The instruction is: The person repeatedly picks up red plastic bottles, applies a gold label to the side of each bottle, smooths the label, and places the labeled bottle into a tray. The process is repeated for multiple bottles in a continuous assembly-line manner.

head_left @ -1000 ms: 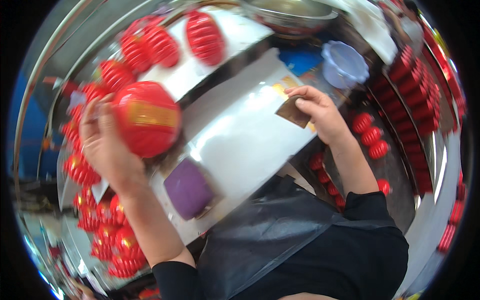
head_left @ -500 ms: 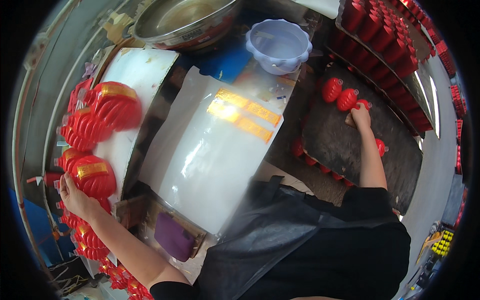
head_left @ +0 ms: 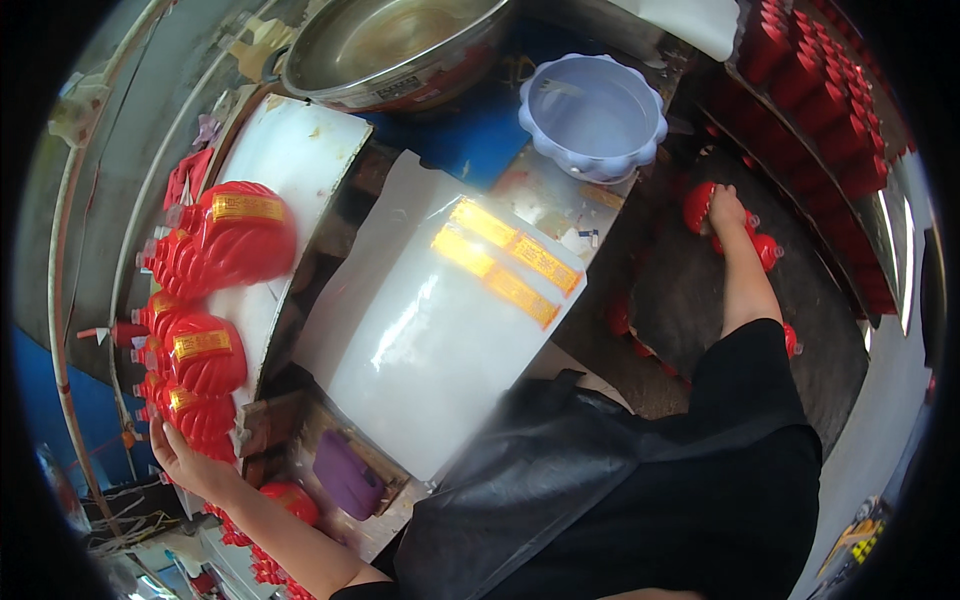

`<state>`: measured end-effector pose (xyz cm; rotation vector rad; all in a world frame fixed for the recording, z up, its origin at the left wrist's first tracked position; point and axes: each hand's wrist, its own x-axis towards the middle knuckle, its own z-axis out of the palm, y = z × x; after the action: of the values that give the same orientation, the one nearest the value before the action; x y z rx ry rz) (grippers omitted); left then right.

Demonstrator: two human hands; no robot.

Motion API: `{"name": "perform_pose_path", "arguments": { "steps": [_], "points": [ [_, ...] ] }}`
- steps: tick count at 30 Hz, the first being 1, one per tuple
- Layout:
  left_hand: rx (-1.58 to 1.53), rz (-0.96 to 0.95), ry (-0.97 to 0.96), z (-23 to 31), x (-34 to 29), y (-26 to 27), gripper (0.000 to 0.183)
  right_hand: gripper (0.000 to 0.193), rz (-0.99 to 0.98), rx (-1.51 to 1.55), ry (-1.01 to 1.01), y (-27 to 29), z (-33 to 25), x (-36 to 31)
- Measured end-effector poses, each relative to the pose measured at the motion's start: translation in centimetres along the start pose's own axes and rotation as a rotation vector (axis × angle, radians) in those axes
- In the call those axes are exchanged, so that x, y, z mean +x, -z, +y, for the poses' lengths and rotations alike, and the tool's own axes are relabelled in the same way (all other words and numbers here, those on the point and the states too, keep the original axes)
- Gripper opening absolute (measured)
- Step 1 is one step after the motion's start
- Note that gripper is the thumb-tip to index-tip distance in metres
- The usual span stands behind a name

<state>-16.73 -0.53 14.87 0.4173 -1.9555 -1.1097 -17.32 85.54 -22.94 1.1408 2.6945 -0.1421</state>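
Observation:
On the dark board to the right, my right hand (head_left: 728, 210) is closed around a red ribbed, lantern-shaped bottle (head_left: 699, 207). Another red bottle (head_left: 767, 252) with a clear neck lies just nearer than that hand, and one more is partly covered by it. At the left, my left hand (head_left: 188, 466) has its fingers stretched out against the near end of a row of red bottles. A gold-labelled bottle (head_left: 203, 413) lies beside those fingers; their exact contact is partly hidden. Farther along the row, gold labels show on a larger-looking bottle (head_left: 250, 235) and a middle bottle (head_left: 207, 352).
Two gold-printed label strips (head_left: 500, 265) lie on the white sheet (head_left: 400, 350) before me. Beyond it stand a pale blue scalloped basin (head_left: 592, 115) and a large metal bowl (head_left: 390, 50). A purple object (head_left: 347, 475) sits near the sheet. Stacked red pieces (head_left: 820, 90) fill the far-right racks.
My left hand has moved nearer along the row of bottles. My right hand has shifted from one bottle to the farther one on the dark board. The whole view has shifted slightly.

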Motion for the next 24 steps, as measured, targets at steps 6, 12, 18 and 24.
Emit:
{"name": "perform_pose_path", "arguments": {
  "steps": [6, 12, 18, 24],
  "points": [
    [0.015, 0.028, 0.076, -0.3, -2.4, 1.4, 0.028, 0.036, -0.008, 0.087, -0.013, -1.2, 0.6, -3.3],
    [-0.221, -0.035, 0.118, 1.3, -4.2, -2.1, 0.025, 0.032, 0.203, 0.362, 0.031, 4.8, 1.7, -9.2],
    [-0.310, -0.195, 0.041, 1.9, -6.8, -4.2, 0.020, 0.014, 0.332, 0.930, 0.415, 22.6, 0.5, -16.2],
    [-0.489, -0.366, 0.215, 1.2, -11.3, -3.2, 0.019, 0.020, 0.216, 1.569, 0.557, 34.1, -11.2, -20.2]
  ]
}}
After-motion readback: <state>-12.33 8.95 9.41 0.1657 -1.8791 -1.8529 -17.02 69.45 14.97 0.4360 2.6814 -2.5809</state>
